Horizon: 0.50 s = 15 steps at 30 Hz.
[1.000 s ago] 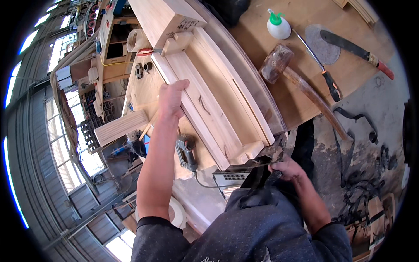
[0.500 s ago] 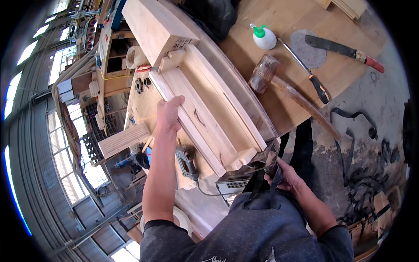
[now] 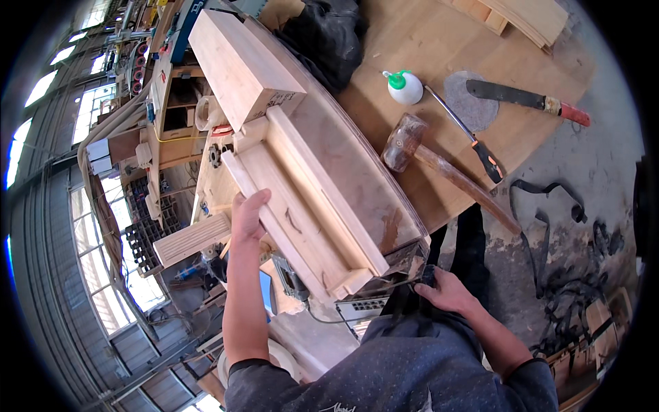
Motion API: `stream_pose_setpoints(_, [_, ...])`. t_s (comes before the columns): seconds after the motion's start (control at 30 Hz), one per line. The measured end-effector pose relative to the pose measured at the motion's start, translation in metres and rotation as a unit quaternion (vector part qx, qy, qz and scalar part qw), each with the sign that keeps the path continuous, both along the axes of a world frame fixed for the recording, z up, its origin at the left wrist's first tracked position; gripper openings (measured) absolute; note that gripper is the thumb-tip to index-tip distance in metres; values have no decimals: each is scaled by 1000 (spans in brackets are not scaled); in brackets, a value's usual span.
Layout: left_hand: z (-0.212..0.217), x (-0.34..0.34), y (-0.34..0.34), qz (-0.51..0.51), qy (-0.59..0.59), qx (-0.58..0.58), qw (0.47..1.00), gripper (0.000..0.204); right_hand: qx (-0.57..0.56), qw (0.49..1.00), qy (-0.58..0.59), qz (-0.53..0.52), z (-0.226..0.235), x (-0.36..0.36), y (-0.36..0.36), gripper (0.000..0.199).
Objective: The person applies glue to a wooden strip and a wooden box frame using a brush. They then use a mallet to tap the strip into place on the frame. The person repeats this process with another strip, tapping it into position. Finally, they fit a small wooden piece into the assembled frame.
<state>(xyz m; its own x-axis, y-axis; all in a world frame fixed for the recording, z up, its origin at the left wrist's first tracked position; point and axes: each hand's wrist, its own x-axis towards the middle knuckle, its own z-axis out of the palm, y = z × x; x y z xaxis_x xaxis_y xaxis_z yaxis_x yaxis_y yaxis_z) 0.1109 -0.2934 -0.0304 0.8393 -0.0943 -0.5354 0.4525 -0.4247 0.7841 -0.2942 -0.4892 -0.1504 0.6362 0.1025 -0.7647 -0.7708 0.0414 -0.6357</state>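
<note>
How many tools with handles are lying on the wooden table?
3: a wooden mallet near the table's front edge, a thin black-handled tool just behind it, and a big knife with a red handle farthest right. Others may be hidden.

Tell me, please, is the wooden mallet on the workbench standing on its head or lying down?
Lying down. The mallet rests on its side on the workbench, its handle flat along the boards towards the bench edge.

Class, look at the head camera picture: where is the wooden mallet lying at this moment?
The wooden mallet lies on the plywood table, right of the long wooden piece, just below the white glue bottle and beside the screwdriver.
</note>
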Motion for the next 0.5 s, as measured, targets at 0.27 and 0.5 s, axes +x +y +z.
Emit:
stream_pose_setpoints(0.27, [28, 5, 18, -31, 1, 5, 999, 51, -94, 985, -121, -80, 16, -2, -48, 50])
stream_pose_setpoints(0.5, [114, -4, 8, -160, -70, 45, 984, 56, -39, 954, -202, -219, 43, 20, -70, 44])
